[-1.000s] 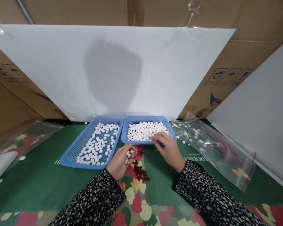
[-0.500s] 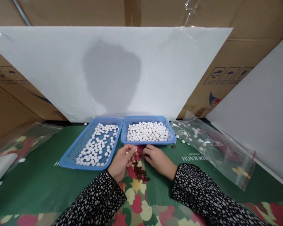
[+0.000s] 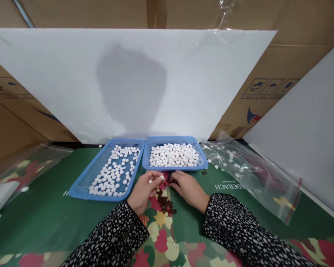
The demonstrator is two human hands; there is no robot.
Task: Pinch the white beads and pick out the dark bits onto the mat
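Holding one white ball (image 3: 161, 177) between thumb and forefinger: left hand (image 3: 141, 191), fingers curled, a second white ball (image 3: 150, 181) showing in its grasp. Handling, as judged: light, round, apt to roll; firmness cannot be told; best taken lightly across the widest part, between thumb and fingertip.

Right hand (image 3: 189, 188): one, just across from the left, fingers bent and close together; contents, if any, cannot be told.

Brown pieces (image 3: 167, 205): one heap, between the hands and toward the wearer, too tangled to count; probably dry, light and brittle, best pinched singly by an edge. One small brown cluster (image 3: 204, 172), beyond the right hand and to its right.

Baskets, blue mesh: two. Left basket (image 3: 97, 197), just left of the left hand, white balls thinly spread; right basket (image 3: 183, 168), just beyond the right hand, white balls densely filled. Both lots overlap too much to count.

Clear bags: two. Right bag (image 3: 272, 185), well right of the right hand, red-edged, several white balls at its far end; left bag (image 3: 44, 157), well left of the left hand.

White board (image 3: 197, 74): one, upright, beyond both hands and baskets.
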